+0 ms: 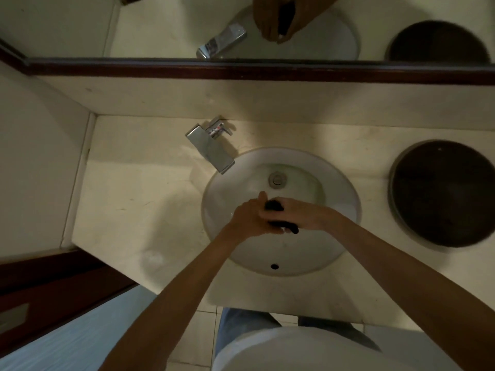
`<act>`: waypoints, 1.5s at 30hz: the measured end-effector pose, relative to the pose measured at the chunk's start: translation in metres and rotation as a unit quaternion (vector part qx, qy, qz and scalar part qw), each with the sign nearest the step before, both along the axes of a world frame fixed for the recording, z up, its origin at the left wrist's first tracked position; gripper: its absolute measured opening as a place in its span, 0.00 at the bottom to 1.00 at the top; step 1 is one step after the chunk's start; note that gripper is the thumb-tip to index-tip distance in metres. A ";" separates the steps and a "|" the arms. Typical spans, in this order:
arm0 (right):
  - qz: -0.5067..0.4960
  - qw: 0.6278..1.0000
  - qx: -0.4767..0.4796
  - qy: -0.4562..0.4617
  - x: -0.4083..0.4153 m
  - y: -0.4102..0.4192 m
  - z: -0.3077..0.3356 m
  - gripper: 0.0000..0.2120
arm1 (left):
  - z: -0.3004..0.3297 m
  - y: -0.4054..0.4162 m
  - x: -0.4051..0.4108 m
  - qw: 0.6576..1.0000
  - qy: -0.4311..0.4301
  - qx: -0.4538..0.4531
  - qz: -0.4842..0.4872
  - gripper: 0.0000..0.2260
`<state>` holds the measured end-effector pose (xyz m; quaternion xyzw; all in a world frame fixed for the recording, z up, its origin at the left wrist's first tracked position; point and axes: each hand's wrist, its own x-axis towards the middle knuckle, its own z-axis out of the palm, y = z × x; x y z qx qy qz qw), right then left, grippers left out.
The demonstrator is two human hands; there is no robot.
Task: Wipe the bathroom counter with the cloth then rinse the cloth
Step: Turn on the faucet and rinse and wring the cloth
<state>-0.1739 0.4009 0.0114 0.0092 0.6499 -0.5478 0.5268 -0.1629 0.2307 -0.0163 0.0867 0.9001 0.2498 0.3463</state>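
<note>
A small dark cloth is bunched between both my hands over the middle of the white oval sink. My left hand wraps it from the left. My right hand grips it from the right, and a dark end of the cloth sticks out below my fingers. The chrome tap stands at the sink's back left, its spout over the rim; I see no water running. The cream counter surrounds the sink.
A round dark bowl-like container sits on the counter at the right. A mirror with a dark wood frame runs along the back wall. A wall closes the counter's left end. The drain lies just beyond my hands.
</note>
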 end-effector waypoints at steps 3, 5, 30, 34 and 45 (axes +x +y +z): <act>0.138 0.988 0.060 0.045 0.009 0.005 -0.004 0.30 | 0.006 -0.016 -0.014 0.991 -0.080 -0.017 -0.105 0.22; 0.183 0.964 0.152 0.120 0.017 0.000 -0.015 0.27 | 0.009 -0.016 -0.015 0.988 -0.102 -0.042 -0.109 0.21; 0.303 0.722 0.363 0.506 0.004 -0.011 -0.023 0.06 | 0.018 0.002 -0.039 0.922 -0.387 0.012 -0.024 0.15; 0.179 0.831 0.369 0.376 -0.007 -0.008 -0.018 0.13 | 0.022 0.013 -0.012 0.995 0.032 -0.089 0.035 0.38; 0.248 0.928 -0.015 -0.278 -0.015 0.010 0.022 0.25 | 0.004 0.000 0.042 0.862 0.472 0.126 -0.132 0.25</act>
